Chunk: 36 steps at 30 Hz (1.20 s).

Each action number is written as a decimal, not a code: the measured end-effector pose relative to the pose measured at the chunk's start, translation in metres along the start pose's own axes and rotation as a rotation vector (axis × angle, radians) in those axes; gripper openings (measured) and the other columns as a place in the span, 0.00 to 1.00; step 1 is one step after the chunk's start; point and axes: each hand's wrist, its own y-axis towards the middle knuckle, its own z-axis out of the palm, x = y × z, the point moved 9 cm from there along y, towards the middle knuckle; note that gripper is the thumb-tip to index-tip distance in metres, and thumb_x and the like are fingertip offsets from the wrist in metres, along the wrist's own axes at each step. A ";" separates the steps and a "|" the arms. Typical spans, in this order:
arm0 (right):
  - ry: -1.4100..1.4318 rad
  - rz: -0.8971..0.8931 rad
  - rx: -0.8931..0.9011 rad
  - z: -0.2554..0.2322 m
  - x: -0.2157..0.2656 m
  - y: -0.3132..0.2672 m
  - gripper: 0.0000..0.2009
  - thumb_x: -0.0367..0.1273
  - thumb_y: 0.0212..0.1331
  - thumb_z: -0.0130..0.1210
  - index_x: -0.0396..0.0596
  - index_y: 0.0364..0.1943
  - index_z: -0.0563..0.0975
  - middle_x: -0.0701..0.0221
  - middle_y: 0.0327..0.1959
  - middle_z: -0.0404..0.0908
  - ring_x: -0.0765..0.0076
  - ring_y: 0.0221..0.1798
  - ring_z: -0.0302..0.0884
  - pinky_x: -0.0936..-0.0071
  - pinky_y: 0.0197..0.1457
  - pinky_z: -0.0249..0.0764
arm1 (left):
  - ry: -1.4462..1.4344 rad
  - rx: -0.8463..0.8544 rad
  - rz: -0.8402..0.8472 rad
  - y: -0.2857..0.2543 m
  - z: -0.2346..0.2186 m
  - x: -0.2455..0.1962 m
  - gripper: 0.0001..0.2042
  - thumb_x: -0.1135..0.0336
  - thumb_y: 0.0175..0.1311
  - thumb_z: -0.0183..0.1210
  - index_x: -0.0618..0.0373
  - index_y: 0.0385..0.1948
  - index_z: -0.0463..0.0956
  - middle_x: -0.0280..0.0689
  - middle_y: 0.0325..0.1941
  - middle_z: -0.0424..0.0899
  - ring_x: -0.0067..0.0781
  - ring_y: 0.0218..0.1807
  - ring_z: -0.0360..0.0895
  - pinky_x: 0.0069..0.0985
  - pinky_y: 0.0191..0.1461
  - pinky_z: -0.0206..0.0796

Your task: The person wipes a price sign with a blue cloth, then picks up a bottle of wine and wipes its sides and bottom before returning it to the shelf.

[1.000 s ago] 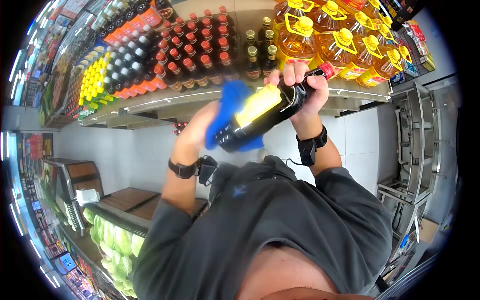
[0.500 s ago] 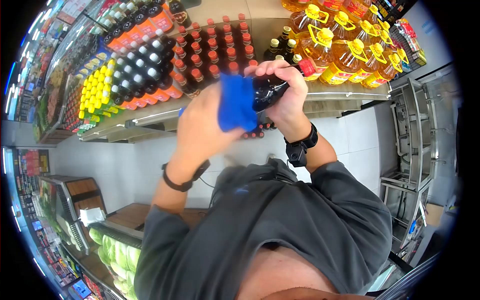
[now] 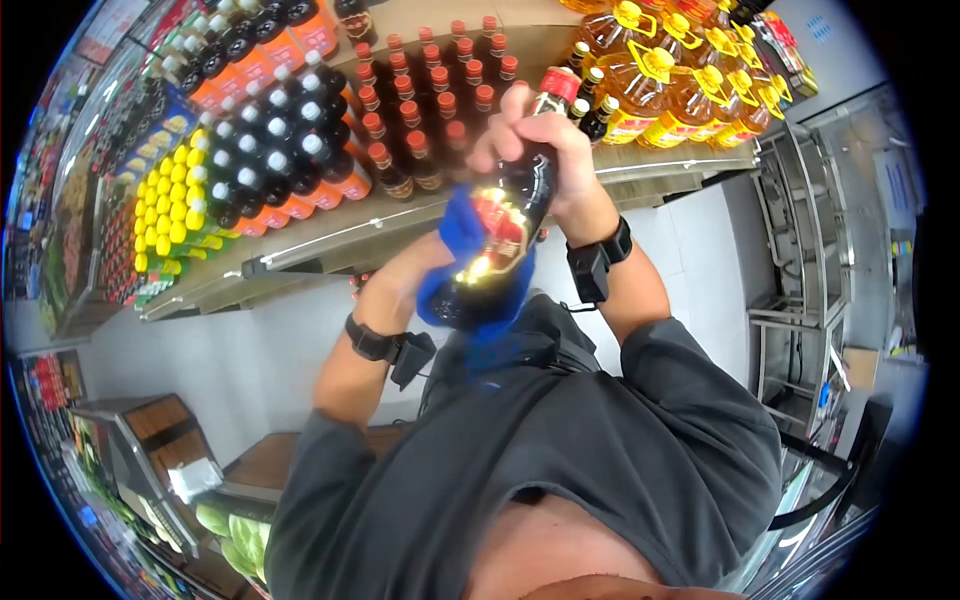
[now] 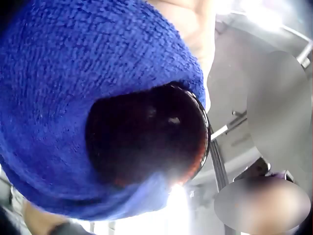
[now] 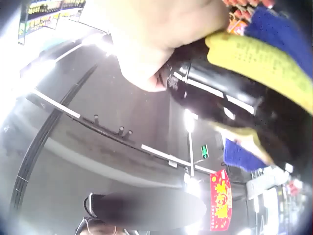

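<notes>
On a shop shelf (image 3: 340,250), rows of red-capped bottles (image 3: 405,110). Before them, held tilted: one glossy, red-topped dark bottle (image 3: 532,193), with blurred red-and-gold label (image 3: 503,232) and yellow label (image 5: 259,61) in print too small to read. Gripped near the neck in curled right hand (image 3: 545,140); wrapped round the base in blue cloth (image 4: 73,73), clutched by left hand (image 3: 415,265), fingers mostly hidden.
</notes>
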 end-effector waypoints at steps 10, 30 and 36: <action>-0.331 -0.195 -0.472 -0.026 0.054 -0.011 0.06 0.30 0.58 0.55 0.42 0.33 0.76 0.67 0.26 0.78 0.65 0.35 0.81 0.69 0.42 0.77 | 1.315 -0.344 0.353 0.042 0.017 -0.058 0.21 0.67 0.42 0.68 0.61 0.42 0.77 0.34 0.38 0.83 0.28 0.39 0.80 0.25 0.46 0.72; -0.706 -0.449 -0.298 -0.050 0.186 -0.034 0.04 0.28 0.60 0.53 0.42 0.35 0.75 0.71 0.20 0.76 0.74 0.27 0.78 0.77 0.33 0.73 | 1.284 -0.471 0.696 0.150 0.087 -0.026 0.28 0.65 0.38 0.73 0.63 0.44 0.71 0.39 0.37 0.81 0.28 0.38 0.79 0.26 0.46 0.70; -0.588 -0.316 0.014 -0.041 0.207 -0.031 0.04 0.26 0.57 0.52 0.39 0.33 0.75 0.68 0.19 0.77 0.72 0.25 0.79 0.76 0.32 0.74 | 0.990 -0.130 0.371 0.187 0.088 -0.017 0.30 0.69 0.35 0.73 0.62 0.47 0.74 0.35 0.41 0.83 0.26 0.41 0.80 0.25 0.49 0.71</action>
